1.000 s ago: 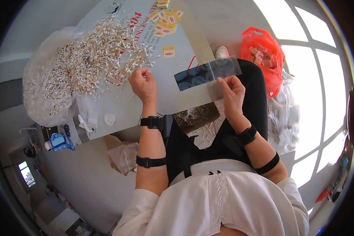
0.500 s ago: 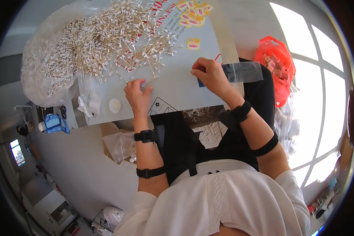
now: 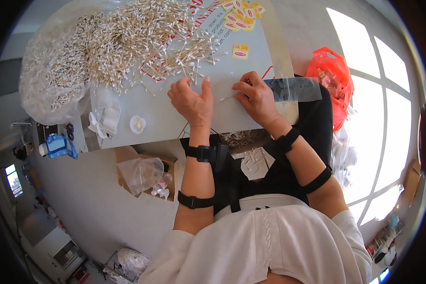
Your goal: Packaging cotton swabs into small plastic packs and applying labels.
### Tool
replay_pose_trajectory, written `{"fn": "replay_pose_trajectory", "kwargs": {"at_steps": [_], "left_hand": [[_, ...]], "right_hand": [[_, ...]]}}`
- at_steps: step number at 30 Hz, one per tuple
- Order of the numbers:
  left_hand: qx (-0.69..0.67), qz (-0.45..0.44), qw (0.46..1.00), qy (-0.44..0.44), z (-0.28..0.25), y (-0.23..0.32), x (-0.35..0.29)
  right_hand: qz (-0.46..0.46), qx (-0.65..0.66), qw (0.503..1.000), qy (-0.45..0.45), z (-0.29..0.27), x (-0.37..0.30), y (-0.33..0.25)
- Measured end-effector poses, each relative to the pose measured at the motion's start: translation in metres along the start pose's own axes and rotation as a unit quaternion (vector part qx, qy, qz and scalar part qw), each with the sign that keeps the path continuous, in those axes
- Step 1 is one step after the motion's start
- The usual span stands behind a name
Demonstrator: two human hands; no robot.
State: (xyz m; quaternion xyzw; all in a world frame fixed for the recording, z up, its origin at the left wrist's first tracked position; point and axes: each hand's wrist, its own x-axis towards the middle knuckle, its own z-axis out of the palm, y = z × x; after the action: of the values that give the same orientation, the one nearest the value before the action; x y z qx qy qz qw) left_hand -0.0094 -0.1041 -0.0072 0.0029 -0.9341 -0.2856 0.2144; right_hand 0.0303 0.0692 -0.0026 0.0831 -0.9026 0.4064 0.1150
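Observation:
Between the thumb and fingers of my right hand [image 3: 259,98] a single cotton swab [image 3: 227,98] is pinched, its white tip pointing left. My left hand [image 3: 191,103] is over the table just to the left, thumb apart from the bent fingers, with nothing visible in it. Beyond it spreads a large heap of loose cotton swabs [image 3: 128,40], partly inside a clear plastic bag [image 3: 31,75]. One yellow and white printed card [image 3: 240,51] lies alone beyond my right hand.
More yellow cards [image 3: 241,19] are at the table's far side. A clear plastic strip [image 3: 298,89] overhangs the right edge. A small white cup [image 3: 137,124] stands near the front left. A red bag [image 3: 333,80] is at right; a cardboard box [image 3: 171,177] sits below the table.
My left hand has moved right, away from the heap's near edge. My right hand has shifted slightly right and nearer, and a cotton swab now shows in its fingers.

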Motion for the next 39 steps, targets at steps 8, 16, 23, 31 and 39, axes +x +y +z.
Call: {"fn": "replay_pose_trajectory", "kwargs": {"at_steps": [8,16,23,31,39], "left_hand": [[0.158,-0.083,0.98,-0.092,0.003,-0.018,0.041],[0.057,-0.031,0.99,-0.127,-0.002,-0.016,0.013],[-0.042,0.037,0.996,-0.069,-0.012,-0.013,0.028],[0.097,0.214,0.955,-0.183,-0.025,-0.052,0.098],[0.024,0.138,0.975,-0.174,-0.027,-0.051,0.089]], "right_hand": [[-0.001,0.001,1.0,0.002,0.004,0.002,0.002],[-0.008,0.001,1.0,-0.003,0.002,0.002,0.003],[-0.02,0.009,1.0,0.015,0.001,-0.004,0.003],[-0.04,0.012,0.998,0.041,0.003,-0.007,0.006],[-0.039,0.015,0.998,0.042,0.003,-0.007,0.007]]}}
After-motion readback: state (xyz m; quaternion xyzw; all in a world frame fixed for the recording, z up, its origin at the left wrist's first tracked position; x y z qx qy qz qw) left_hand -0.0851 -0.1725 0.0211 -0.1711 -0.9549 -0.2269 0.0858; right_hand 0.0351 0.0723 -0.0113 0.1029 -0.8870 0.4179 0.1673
